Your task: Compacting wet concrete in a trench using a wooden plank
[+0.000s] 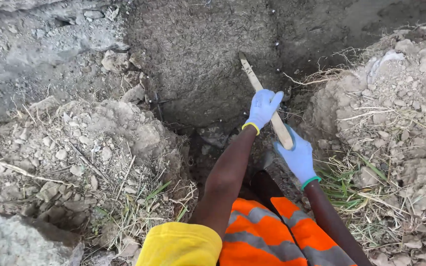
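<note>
— Head view: what lies past the hands?
— A dug earth pit (208, 64); the wooden handle (260, 91) slants down into it, beyond both grips.
— And the hands?
— Left hand (264, 108) wraps the handle's middle; right hand (299, 157) clasps its near end, just behind.

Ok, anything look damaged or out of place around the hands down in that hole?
Nothing stands out. Both gloved hands, left hand and right hand, grip the wooden handle, which slants down into the dirt pit. Its lower end is hidden in soil. Loose rubble lines the edges.
</note>
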